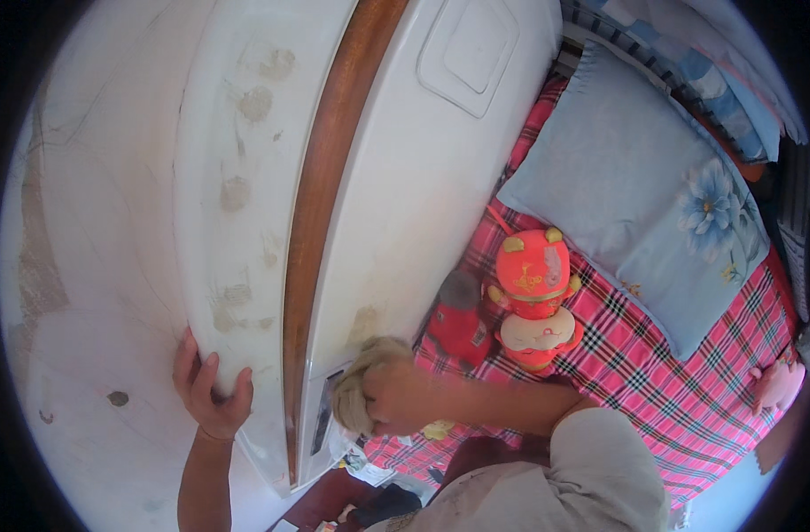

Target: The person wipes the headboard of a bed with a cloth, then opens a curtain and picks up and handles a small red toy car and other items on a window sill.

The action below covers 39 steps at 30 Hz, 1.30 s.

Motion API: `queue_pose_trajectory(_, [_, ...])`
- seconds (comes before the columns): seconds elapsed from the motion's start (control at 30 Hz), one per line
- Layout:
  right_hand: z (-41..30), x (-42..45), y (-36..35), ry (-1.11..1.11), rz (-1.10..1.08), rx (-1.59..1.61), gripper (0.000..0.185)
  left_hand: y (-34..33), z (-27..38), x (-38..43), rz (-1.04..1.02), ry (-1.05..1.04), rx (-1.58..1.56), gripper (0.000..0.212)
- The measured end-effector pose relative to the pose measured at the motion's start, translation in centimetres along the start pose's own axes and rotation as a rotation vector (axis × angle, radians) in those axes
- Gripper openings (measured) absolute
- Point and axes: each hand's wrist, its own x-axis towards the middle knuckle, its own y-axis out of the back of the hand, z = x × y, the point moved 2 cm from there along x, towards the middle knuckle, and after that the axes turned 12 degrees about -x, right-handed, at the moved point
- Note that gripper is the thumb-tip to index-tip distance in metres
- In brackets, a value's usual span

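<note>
My right hand (395,396) grips a bunched beige cloth (353,405) against the lower end of a white panel (392,246), beside a small dark rectangular inset (323,412). Brownish smudges mark the panel just above the cloth. A brown wooden strip (318,173) runs lengthwise between this panel and a white, stained ledge (245,226). On the ledge's lower left edge rests my left hand (215,392), fingers apart, holding nothing.
Right of the panel, a pink plaid bedspread (651,319) bears a light-blue floral pillow (637,179), red plush toys (534,272) and a pink plush toy (777,386). A marked white wall (112,219) stands at left. Dark cloth (392,505) and papers lie at the bottom.
</note>
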Motion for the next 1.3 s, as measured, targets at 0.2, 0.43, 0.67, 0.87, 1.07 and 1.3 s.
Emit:
queue_pose_trajectory(0.2, [8.4, 3.5, 10.1, -0.184, 0.823, -0.039, 0.053, -0.2, 0.0, -0.2, 0.000, 0.009, 0.019, 0.048])
queue_pose_trajectory(0.43, [17.8, 5.5, 11.0, -0.338, 0.899, -0.559, 0.055, 0.1, 0.1, -0.4, -0.007, 0.030, 0.019, 0.048])
queue_pose_trajectory(0.67, [28.6, -2.7, 12.1, -0.689, 1.505, -0.289, 0.031, 0.5, 0.0, -0.7, -0.033, 0.062, 0.059, 0.052])
queue_pose_trajectory(0.87, [29.2, -7.0, -4.3, -1.254, 1.666, 0.349, 0.038, 0.8, 0.2, -1.4, -0.011, 0.098, 0.058, 0.050])
queue_pose_trajectory(1.07, [32.1, -14.6, -17.1, -1.448, 1.562, 0.289, 0.028, -1.1, 0.1, 1.1, 0.000, 0.018, 0.025, 0.051])
queue_pose_trajectory(1.3, [28.0, -5.9, -3.7, -0.742, 1.686, 0.917, 0.020, 0.4, 0.4, -0.6, -0.026, 0.055, 0.094, 0.051])
